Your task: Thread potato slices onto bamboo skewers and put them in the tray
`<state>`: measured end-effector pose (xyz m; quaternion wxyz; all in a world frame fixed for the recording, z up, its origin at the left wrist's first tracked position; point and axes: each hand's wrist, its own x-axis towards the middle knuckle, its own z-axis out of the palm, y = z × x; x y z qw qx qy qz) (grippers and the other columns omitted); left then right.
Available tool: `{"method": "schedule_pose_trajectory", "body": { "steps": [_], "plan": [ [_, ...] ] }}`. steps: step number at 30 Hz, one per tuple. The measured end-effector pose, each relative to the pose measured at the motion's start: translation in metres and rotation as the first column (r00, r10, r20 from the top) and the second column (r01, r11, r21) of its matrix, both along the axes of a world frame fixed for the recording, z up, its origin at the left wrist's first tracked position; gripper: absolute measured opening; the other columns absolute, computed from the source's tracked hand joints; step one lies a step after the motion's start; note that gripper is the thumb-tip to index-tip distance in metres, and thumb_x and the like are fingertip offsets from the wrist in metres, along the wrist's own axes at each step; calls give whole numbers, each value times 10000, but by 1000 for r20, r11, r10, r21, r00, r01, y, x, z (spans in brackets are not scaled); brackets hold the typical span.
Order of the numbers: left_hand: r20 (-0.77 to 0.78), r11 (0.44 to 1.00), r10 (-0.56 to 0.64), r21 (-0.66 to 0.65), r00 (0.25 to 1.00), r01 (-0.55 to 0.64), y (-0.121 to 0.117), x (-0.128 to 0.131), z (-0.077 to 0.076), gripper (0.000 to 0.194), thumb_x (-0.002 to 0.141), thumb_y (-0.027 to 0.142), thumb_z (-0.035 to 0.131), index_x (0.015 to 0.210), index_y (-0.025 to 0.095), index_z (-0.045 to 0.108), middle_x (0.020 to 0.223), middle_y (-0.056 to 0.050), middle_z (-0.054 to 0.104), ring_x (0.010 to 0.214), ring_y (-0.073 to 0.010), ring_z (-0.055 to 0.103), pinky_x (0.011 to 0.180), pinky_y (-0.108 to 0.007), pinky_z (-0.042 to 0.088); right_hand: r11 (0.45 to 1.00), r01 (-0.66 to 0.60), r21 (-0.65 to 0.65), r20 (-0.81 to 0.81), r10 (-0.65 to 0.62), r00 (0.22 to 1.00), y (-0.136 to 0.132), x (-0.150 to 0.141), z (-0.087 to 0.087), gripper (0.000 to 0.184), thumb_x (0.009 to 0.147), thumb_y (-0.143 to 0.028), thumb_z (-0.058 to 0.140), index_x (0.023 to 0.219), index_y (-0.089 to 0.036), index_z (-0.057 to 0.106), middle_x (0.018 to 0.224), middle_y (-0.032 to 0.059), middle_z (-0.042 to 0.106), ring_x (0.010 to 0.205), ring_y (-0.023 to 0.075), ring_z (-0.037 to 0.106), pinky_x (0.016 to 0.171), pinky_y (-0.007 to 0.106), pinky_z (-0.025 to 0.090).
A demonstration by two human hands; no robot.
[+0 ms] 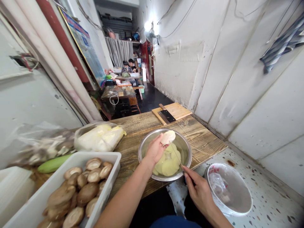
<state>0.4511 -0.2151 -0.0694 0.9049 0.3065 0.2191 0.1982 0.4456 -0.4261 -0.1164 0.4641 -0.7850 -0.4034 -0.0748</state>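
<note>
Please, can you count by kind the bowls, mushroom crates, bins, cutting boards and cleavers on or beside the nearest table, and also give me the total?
Metal bowl: 1
White mushroom crate: 1
Round bin: 1
Wooden cutting board: 1
Cleaver: 1
Total: 5

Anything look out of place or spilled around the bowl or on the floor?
Loose skewers lie scattered, not bundled, on the table right of the bowl. A brown stain discolours the floor by the bin. Nothing looks tipped over.
</note>
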Motion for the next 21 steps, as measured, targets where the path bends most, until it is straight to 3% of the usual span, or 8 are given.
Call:
{"method": "schedule_pose_trajectory", "body": {
  "steps": [4, 10, 13, 18, 21],
  "plan": [
    [-29, 996, 52, 76, 998, -49, -1, -2, -4, 191, 686, 228, 719, 841, 143, 647, 877, -78, 678, 720, -154, 624, 616, -265, 497, 1000, -14, -8, 2, 14, 1000, 1, -2, -2, 325, 915, -272, 441, 1126, -165, 664, 1041, 108, 719, 934, 223, 693, 824, 328, 572],
    [-15, 975, 57, 218, 998, -52, 3, 0, -13, 249, 625, 264, 743, 815, 113, 689, 637, -22, 612, 493, -57, 464, 400, -151, 253, 999, -43, -20, 4, 43, 999, -4, -6, -6, 324, 908, -231, 445, 1146, -145, 647, 1063, 112, 711, 956, 211, 685, 841, 315, 562],
    [-33, 963, 43, 267, 999, -33, 3, 0, -13, 250, 607, 271, 743, 800, 116, 700, 601, -16, 597, 480, -56, 450, 407, -155, 246, 999, -38, -31, -9, 38, 999, -5, -8, -4, 331, 909, -232, 436, 1146, -136, 647, 1071, 118, 707, 973, 214, 679, 858, 317, 552],
    [-115, 939, -124, 309, 986, 154, -8, -4, -7, 244, 575, 274, 760, 750, 114, 705, 622, -38, 613, 525, -87, 499, 472, -185, 330, 998, -19, -59, -49, 17, 999, 1, -6, 8, 353, 915, -256, 413, 1140, -115, 646, 1055, 132, 711, 929, 222, 692, 833, 312, 556],
    [-117, 887, -256, 366, 960, 281, -15, -8, -4, 272, 600, 331, 751, 739, 103, 701, 584, -23, 573, 489, -68, 446, 445, -185, 279, 997, 22, -73, -86, -29, 996, 8, 1, 20, 343, 912, -271, 416, 1113, -119, 649, 996, 123, 727, 855, 220, 702, 778, 308, 561]
  ]
}}
